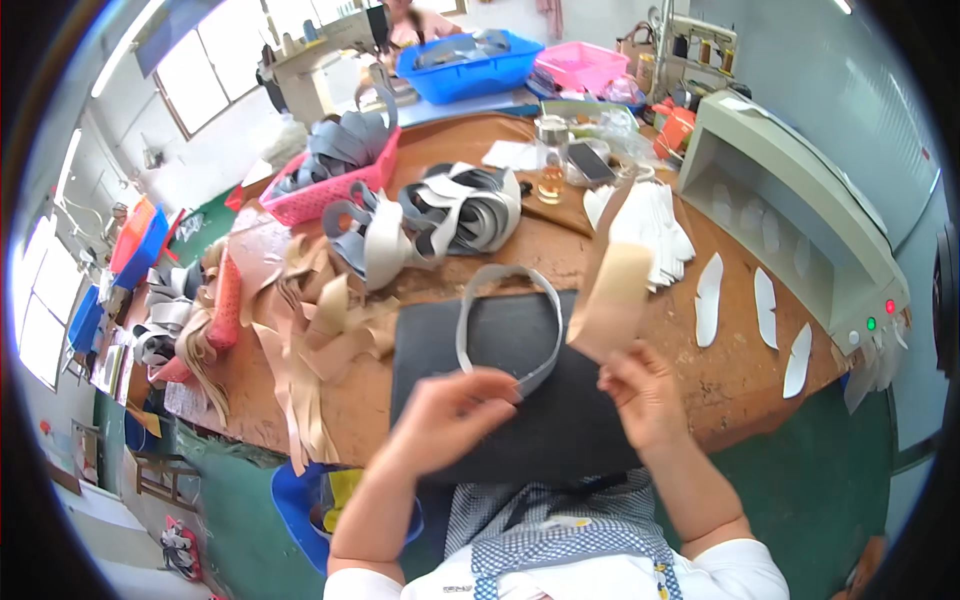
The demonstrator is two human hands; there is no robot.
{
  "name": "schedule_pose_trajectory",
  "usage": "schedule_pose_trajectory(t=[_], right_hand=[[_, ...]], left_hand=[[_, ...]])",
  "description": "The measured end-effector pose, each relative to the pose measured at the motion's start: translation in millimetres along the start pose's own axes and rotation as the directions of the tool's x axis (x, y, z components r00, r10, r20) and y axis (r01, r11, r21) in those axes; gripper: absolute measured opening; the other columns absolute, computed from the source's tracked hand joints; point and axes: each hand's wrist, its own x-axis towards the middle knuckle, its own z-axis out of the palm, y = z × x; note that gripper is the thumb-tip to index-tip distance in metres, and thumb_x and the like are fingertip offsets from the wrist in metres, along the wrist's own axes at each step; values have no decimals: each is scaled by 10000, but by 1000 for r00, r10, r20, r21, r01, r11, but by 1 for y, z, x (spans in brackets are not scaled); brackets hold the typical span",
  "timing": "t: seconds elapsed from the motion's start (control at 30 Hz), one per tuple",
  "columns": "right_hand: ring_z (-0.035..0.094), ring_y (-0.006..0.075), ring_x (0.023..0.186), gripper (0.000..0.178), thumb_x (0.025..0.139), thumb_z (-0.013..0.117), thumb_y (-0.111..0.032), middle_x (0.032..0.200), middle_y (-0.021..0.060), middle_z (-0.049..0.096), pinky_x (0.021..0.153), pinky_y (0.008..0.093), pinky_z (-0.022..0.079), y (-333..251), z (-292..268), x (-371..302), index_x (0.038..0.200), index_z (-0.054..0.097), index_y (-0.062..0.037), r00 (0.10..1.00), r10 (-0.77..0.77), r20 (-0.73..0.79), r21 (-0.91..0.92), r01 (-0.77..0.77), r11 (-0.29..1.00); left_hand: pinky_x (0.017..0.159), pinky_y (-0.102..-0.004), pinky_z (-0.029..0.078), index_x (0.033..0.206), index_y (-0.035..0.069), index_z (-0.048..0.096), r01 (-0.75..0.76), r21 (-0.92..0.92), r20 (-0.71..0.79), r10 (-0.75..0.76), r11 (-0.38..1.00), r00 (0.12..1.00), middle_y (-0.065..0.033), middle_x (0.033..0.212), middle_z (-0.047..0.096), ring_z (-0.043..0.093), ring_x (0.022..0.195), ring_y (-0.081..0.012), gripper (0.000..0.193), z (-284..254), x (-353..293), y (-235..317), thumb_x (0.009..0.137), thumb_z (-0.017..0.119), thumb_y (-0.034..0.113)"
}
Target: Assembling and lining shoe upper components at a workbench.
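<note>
A pale grey strip bent into a loop [463, 335] stands over the black mat [430, 350]. My left hand [455, 415] has its fingers pinched at the near side of this loop. In my right hand [645, 395] is the lower edge of a tan strip [612, 305], held between thumb and fingers. The strip rises from my fingertips, and its brown far end reaches up beside a stack of white shoe-shaped pieces [655, 235]. Both hands are apart, over the mat's near half.
Grey-and-white looped pieces [460, 215] lie behind the mat, by a pink basket [330, 195] of grey pieces. Tan strips [320, 350] are heaped at left. White cut pieces [708, 300] lie near a grey machine [790, 190] at right. A glass jar [551, 160] stands at back.
</note>
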Motion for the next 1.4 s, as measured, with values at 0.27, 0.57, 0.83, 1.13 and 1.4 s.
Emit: schedule_pose_trajectory(t=[0.27, 0.57, 0.83, 1.13, 1.4], right_hand=[[671, 162, 856, 174, 882, 650, 0, 990, 80, 661, 784, 295, 578, 55, -15, -27, 1044, 594, -31, 992, 75, -99, -67, -82, 994], [578, 107, 739, 263, 944, 595, -94, 977, 43, 628, 626, 246, 474, 44, -21, -32, 1197, 535, -49, 986, 158, -43, 2, -158, 987], [591, 105, 774, 258, 943, 605, -103, 963, 24, 642, 630, 251, 482, 58, -62, -15, 1196, 569, -67, 959, 229, 165, 15, -234, 972], [590, 107, 729, 261, 885, 664, -38, 935, 34, 648, 605, 232, 476, 52, -42, -17, 1136, 595, -57, 982, 155, 105, -117, -143, 983], [554, 77, 637, 228, 885, 670, -53, 887, 27, 641, 530, 195, 440, 43, -44, -9, 1103, 605, -48, 959, 244, 147, -143, -224, 964]], left_hand=[[667, -208, 504, 1019, -4, 591, 177, -360, -120, -234, 916, 965, -39, 934, 648, 619, 838, -83, 265, 104, 14, -46, 877, 721, 178], [532, -187, 414, 804, 55, 607, 206, -570, -127, -333, 795, 934, 0, 725, 637, 575, 626, -53, 189, 117, 20, -50, 850, 752, 167], [538, -172, 473, 847, 15, 618, 253, -520, -167, -387, 816, 907, 1, 711, 630, 564, 598, -37, 219, 116, 27, -32, 876, 726, 203], [500, -177, 452, 791, 8, 580, 135, -186, -359, -195, 973, 913, -3, 656, 619, 541, 537, -32, 211, 118, 27, -46, 891, 696, 152], [527, -187, 510, 872, -8, 615, 245, -460, -166, -354, 853, 920, -31, 725, 648, 603, 574, -63, 218, 102, 36, -45, 897, 698, 193]])
